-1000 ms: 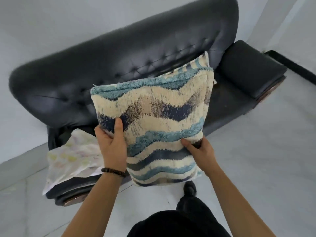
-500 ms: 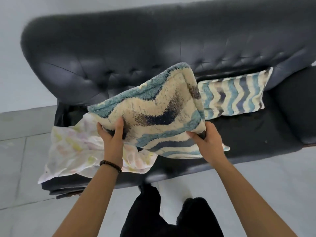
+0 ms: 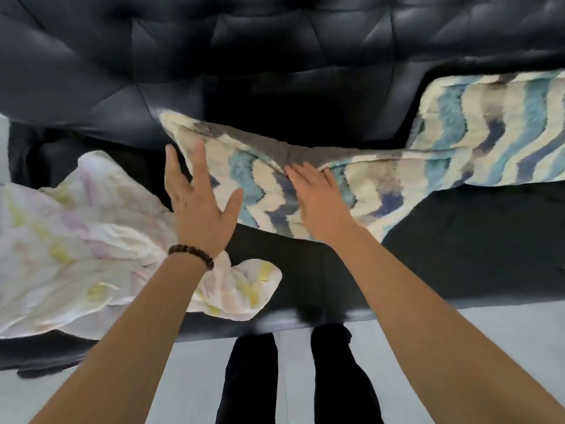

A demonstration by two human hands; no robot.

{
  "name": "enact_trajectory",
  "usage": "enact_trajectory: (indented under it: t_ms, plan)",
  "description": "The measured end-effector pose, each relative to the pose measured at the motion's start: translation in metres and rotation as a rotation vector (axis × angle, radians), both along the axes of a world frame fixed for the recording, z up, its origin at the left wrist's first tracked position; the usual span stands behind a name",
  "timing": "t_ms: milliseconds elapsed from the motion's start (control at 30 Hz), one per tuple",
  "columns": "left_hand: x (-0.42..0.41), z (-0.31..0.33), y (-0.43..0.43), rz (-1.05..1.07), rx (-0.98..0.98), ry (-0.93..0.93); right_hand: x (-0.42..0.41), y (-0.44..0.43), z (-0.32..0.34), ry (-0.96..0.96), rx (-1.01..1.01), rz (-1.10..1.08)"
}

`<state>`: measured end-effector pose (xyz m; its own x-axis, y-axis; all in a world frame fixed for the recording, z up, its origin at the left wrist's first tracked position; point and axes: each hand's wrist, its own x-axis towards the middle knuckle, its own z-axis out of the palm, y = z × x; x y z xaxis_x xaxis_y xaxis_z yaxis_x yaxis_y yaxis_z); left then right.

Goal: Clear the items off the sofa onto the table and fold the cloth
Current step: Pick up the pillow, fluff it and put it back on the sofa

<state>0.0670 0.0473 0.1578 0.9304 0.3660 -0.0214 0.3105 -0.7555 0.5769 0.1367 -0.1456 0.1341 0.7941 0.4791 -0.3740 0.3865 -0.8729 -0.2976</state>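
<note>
On the black sofa (image 3: 458, 246), a wavy-striped cushion (image 3: 360, 191) lies under the flat, open right hand (image 3: 318, 203), beside a second cushion (image 3: 495, 123), while the open left hand (image 3: 198, 203) hovers just beside the crumpled cloth (image 3: 85, 240).

Cloth (image 3: 91, 240) left of cushions (image 3: 305, 191), seemingly touching
</note>
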Motion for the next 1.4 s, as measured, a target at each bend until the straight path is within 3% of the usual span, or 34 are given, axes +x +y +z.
enact_trajectory:
  t_ms: [67,200,300,400,467,600,700,833,967,1033,1100,1200,1400]
  plan:
    - [0.02,-0.021,0.009,-0.245,0.291,0.021,0.013,0.007,-0.016,-0.051,0.043,0.009]
    - [0.056,-0.054,0.014,-0.418,0.365,0.285,0.043,-0.031,-0.026,-0.119,0.247,-0.074]
    - [0.072,-0.059,0.004,-0.383,0.36,0.294,0.063,-0.085,-0.035,-0.101,0.008,-0.259]
    - [0.092,-0.067,-0.003,-0.402,0.378,0.417,0.076,-0.134,-0.047,0.095,-0.248,-0.515]
    - [0.105,-0.074,-0.01,-0.456,0.484,0.442,0.081,-0.158,-0.055,0.23,-0.258,-0.675]
    - [0.129,-0.082,-0.017,-0.38,0.578,0.264,0.074,-0.171,-0.076,0.346,0.046,-0.855]
    - [0.139,-0.084,-0.018,-0.381,0.534,0.254,0.064,-0.168,-0.095,0.195,0.2,-0.967]
    - [0.137,-0.069,-0.011,-0.188,0.34,0.105,0.049,-0.162,-0.096,0.048,0.539,-1.23]
    - [0.114,-0.056,-0.005,-0.038,0.184,-0.124,0.051,-0.157,-0.073,-0.215,0.664,-1.19]
    - [0.111,-0.054,-0.003,-0.044,0.16,-0.132,0.069,-0.155,-0.069,-0.273,0.675,-1.175]
    - [0.12,-0.053,-0.001,-0.062,0.148,-0.053,0.091,-0.153,-0.071,-0.185,0.582,-1.158]
    - [0.131,-0.053,-0.008,-0.159,0.235,-0.012,0.112,-0.149,-0.079,0.095,0.441,-1.146]
    - [0.136,-0.05,-0.017,-0.162,0.301,-0.023,0.102,-0.123,-0.057,0.409,0.651,-1.295]
